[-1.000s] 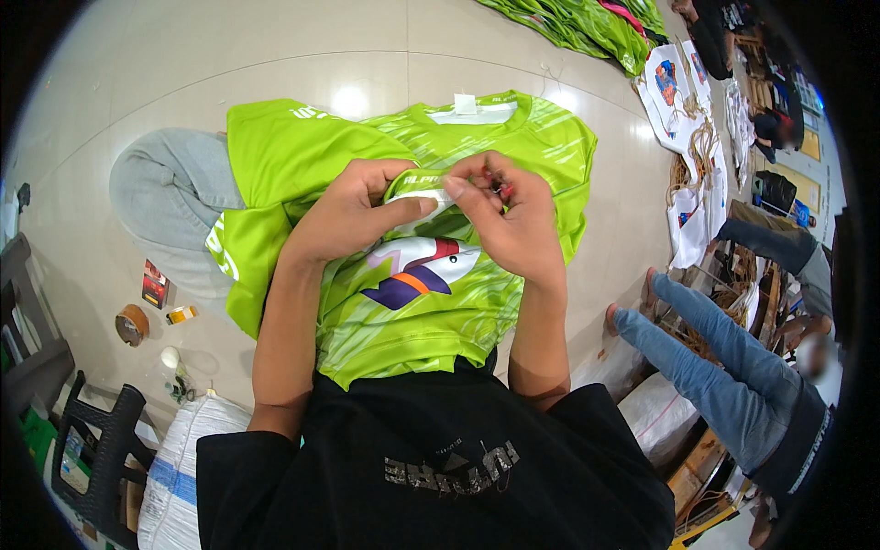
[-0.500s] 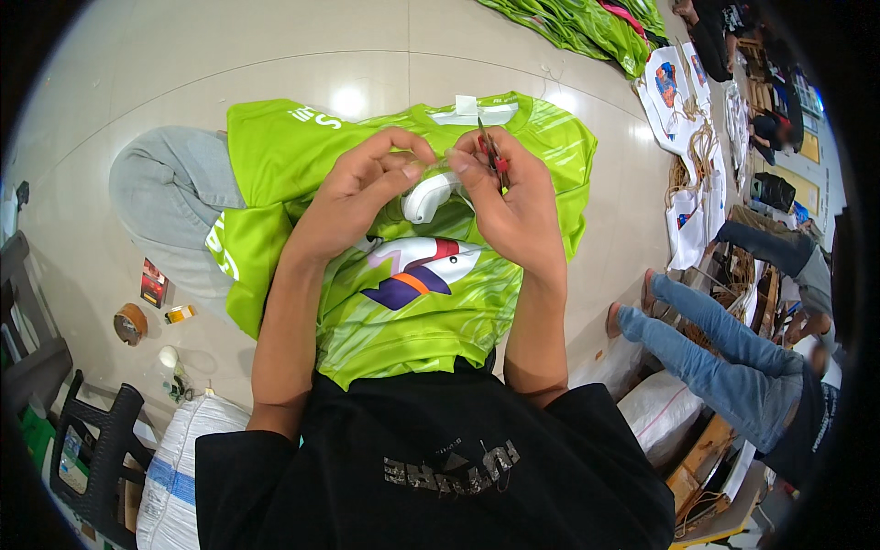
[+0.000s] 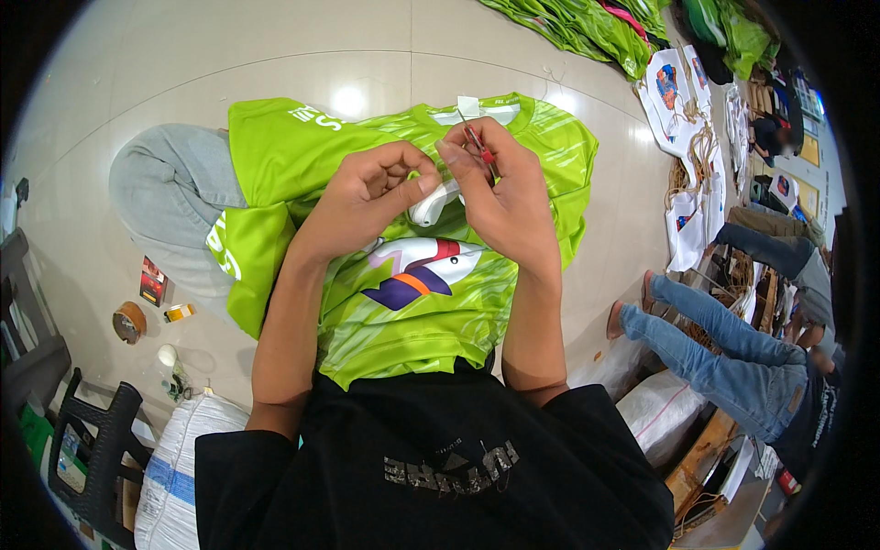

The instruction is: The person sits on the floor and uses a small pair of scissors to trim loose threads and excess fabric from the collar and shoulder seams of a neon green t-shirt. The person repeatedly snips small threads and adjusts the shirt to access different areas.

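Note:
A bright green printed shirt (image 3: 385,316) lies spread over my lap, with a white collar label at its far edge. Above its chest, my left hand (image 3: 371,194) is closed in a pinch, thumb against forefinger; whatever it grips is too small to make out. A white patch of the shirt's print bulges up beneath both hands. My right hand (image 3: 502,197) is wrapped around small thread snips (image 3: 481,148) with a red part, their thin blade pointing away from me. Its thumb and forefinger come together close to my left fingertips.
On the floor at left are a brown tape roll (image 3: 129,323), a small yellow box (image 3: 180,313) and a red packet (image 3: 153,280). A black plastic chair (image 3: 87,458) and white sack (image 3: 174,477) stand lower left. Green garments (image 3: 587,32) are heaped far right; a jeans-clad person (image 3: 724,344) is at right.
My right hand has shifted slightly up and left with the snips, whose blade now tilts further left. My left hand has moved little. At far right, green cloth has appeared and the person in jeans has shifted.

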Demonstrator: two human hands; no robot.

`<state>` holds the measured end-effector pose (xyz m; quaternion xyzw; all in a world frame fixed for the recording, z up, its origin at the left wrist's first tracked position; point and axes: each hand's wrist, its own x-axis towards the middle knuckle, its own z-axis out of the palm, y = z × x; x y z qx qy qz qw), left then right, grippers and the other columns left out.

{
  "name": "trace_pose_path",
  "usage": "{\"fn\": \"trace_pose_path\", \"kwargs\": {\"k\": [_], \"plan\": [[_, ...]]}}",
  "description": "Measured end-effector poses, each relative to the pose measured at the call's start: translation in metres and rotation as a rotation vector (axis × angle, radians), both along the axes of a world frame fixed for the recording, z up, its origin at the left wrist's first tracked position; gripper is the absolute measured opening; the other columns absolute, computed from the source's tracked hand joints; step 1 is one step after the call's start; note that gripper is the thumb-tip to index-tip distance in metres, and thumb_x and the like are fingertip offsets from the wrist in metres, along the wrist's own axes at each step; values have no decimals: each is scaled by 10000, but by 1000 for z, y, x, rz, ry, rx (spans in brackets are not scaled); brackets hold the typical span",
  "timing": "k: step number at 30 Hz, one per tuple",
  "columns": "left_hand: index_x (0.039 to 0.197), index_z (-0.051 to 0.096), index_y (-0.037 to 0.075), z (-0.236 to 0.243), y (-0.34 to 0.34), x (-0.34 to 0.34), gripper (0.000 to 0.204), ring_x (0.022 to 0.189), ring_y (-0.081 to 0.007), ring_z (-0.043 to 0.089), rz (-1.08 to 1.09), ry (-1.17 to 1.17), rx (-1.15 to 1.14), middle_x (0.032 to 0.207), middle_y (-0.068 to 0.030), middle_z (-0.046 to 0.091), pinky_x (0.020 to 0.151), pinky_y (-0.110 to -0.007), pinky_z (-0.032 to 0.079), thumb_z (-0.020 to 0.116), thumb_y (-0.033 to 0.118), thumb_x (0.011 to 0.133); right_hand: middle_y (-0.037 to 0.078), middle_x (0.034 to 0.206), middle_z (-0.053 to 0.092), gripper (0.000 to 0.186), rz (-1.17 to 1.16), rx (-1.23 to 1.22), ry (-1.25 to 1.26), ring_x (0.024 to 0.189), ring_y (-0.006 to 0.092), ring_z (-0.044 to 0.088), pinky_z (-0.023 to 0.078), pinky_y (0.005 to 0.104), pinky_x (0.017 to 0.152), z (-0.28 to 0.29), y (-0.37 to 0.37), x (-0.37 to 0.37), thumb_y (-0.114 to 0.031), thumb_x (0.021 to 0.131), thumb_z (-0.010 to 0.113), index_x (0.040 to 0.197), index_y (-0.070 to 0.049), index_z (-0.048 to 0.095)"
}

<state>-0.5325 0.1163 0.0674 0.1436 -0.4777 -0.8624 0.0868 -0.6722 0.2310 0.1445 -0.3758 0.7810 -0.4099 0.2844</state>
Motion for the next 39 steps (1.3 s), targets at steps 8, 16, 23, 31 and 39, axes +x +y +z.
{"fn": "trace_pose_path", "kwargs": {"k": [8, 16, 23, 31, 39], "plan": [[1045, 650, 1, -5, -1, -1, 115, 886, -39, 569, 20, -28, -11, 965, 21, 645, 765, -218, 459, 648, 112, 1014, 205, 957, 669, 284, 135, 160, 97, 879, 330, 682, 525, 398, 773, 30, 28, -19, -241, 1009, 615, 1120, 19, 594], [1060, 651, 13, -5, 1, -2, 144, 821, -19, 538, 40, -24, 1, 914, 45, 636, 691, -204, 424, 642, 153, 1027, 169, 953, 694, 301, 343, 246, 269, 827, 337, 695, 534, 390, 733, 26, 40, -28, -271, 960, 690, 1061, 12, 669], [1084, 660, 5, -5, 1, -2, 165, 857, -31, 563, 12, -12, 10, 947, 24, 663, 716, -204, 438, 649, 158, 1024, 169, 956, 688, 278, 434, 222, 317, 831, 336, 697, 546, 380, 740, 24, 35, -31, -219, 931, 731, 1063, 17, 664], [1084, 659, -15, -8, -1, -1, 171, 887, -43, 591, -34, -1, 31, 969, 5, 678, 748, -215, 468, 648, 144, 1023, 164, 961, 686, 269, 499, 191, 288, 847, 350, 689, 542, 386, 748, 19, 33, -36, -216, 927, 729, 1062, 6, 662], [1052, 659, 6, -5, 0, 0, 178, 943, -84, 593, -32, 18, 26, 982, -19, 667, 841, -249, 470, 643, 180, 1019, 168, 972, 683, 271, 530, 205, 273, 875, 343, 688, 543, 382, 773, 18, 30, -37, -221, 939, 719, 1067, 10, 658]]}}
